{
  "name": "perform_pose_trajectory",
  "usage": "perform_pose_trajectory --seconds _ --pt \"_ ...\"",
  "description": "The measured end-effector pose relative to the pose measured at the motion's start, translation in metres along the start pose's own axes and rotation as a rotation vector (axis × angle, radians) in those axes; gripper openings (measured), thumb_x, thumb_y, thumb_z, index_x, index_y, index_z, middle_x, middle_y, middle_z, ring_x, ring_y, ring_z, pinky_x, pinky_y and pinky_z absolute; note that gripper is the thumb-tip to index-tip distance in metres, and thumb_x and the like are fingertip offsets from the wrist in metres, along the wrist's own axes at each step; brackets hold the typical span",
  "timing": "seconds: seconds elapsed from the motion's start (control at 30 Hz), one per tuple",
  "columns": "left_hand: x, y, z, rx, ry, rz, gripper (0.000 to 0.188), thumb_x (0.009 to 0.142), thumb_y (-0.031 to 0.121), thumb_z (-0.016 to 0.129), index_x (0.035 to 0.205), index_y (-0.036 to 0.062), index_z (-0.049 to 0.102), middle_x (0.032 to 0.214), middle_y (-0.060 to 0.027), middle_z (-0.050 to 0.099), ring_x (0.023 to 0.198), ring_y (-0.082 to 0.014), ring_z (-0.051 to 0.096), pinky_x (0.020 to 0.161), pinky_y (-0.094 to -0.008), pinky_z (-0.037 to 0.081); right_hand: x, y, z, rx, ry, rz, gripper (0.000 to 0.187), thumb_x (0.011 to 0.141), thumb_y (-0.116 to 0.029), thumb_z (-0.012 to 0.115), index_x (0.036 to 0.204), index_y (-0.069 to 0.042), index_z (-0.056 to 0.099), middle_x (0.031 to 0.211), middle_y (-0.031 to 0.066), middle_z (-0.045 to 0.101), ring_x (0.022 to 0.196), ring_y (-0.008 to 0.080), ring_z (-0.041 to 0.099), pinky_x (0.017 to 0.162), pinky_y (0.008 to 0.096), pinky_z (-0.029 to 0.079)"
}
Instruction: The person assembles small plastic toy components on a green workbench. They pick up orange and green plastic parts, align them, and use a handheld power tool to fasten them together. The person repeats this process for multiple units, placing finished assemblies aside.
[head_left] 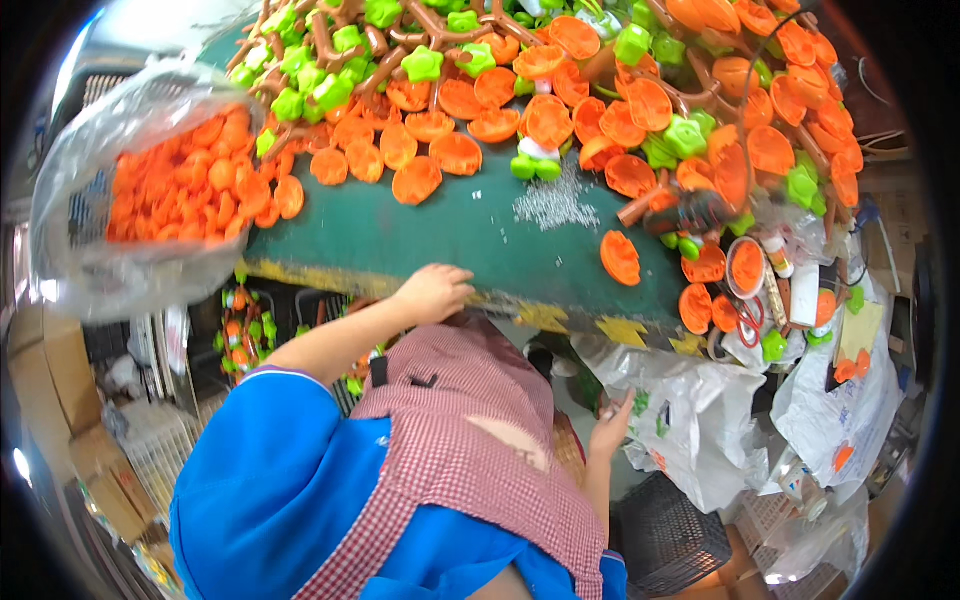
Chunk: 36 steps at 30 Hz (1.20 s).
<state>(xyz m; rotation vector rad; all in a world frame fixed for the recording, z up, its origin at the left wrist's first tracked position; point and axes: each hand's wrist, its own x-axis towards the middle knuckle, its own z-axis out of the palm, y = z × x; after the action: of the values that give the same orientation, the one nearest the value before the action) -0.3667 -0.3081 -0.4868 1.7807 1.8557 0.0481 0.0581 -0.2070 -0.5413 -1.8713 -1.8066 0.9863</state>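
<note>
My left hand (pixel 437 292) rests on the near edge of the green worktable (pixel 380 240), its fingers laid over the yellow-marked rim with nothing held. Low at my right side, beside the apron, my right hand (pixel 610 428) is closed with the thumb up; what it holds, if anything, I cannot make out. A white plastic bag (pixel 690 410) hangs next to it. On the table lie several orange half shells (pixel 417 180), green star-shaped pieces (pixel 422 64) and brown branch pieces (pixel 330 45). A heap of small screws (pixel 557 200) lies in the middle, and one orange shell (pixel 620 258) sits nearer me.
At the left stands a clear plastic bag (pixel 75 220) full of small orange pieces (pixel 185 185). A dark power screwdriver (pixel 700 213), red-handled scissors (pixel 749 318) and a white bottle (pixel 804 295) crowd the right end. Below is a black crate (pixel 672 535).
</note>
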Motion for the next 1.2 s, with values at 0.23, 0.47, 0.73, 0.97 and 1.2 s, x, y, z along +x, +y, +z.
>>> perform_pose_trajectory --seconds 0.23,0.47,0.73,0.97,1.2 --pt "0.033 -0.103 0.010 0.144 0.099 0.476 0.046 0.082 0.026 0.069 0.126 0.0188 0.060 0.140 -0.0012 0.051 0.119 -0.0185 0.052 0.098 -0.0383 0.041 -0.106 0.078 0.113 -0.535 -0.789 0.347 0.036 0.086 -0.013 0.055 0.121 -0.007 0.064 0.109 0.0193 0.068 0.103 0.0368 0.064 0.089 0.0443 0.050" --pt "0.035 -0.129 0.023 0.106 0.218 0.608 0.049 0.078 0.021 0.067 0.126 0.0179 0.061 0.137 -0.0012 0.055 0.112 -0.0167 0.056 0.090 -0.0345 0.043 -0.122 0.103 0.213 -0.682 -1.218 0.135 0.039 0.087 -0.014 0.052 0.124 -0.014 0.065 0.123 0.0147 0.064 0.116 0.0326 0.058 0.099 0.0417 0.047" --pt "0.040 -0.138 0.025 0.196 0.216 0.673 0.041 0.080 0.020 0.060 0.120 0.0211 0.066 0.130 0.0025 0.060 0.107 -0.0130 0.056 0.085 -0.0311 0.044 -0.142 0.180 0.237 -1.291 -1.635 0.198 0.057 0.093 -0.059 0.047 0.134 -0.021 0.059 0.140 0.0006 0.056 0.136 0.0210 0.043 0.114 0.0467 0.023" --pt "0.039 -0.136 0.024 0.202 0.219 0.663 0.036 0.083 0.019 0.058 0.117 0.0249 0.067 0.127 0.0088 0.061 0.102 -0.0076 0.055 0.083 -0.0261 0.041 -0.187 0.287 0.215 -1.049 -1.224 -0.117 0.056 0.093 -0.056 0.049 0.135 -0.020 0.057 0.145 0.0112 0.049 0.136 0.0276 0.043 0.116 0.0505 0.018" --pt "0.045 -0.137 0.024 0.188 0.237 0.692 0.033 0.081 0.018 0.062 0.113 0.0263 0.068 0.125 0.0056 0.061 0.096 -0.0108 0.056 0.077 -0.0271 0.041 -0.173 0.249 0.247 -0.989 -1.323 0.117 0.055 0.093 -0.054 0.050 0.134 -0.019 0.058 0.144 0.0120 0.050 0.134 0.0273 0.045 0.115 0.0499 0.020"
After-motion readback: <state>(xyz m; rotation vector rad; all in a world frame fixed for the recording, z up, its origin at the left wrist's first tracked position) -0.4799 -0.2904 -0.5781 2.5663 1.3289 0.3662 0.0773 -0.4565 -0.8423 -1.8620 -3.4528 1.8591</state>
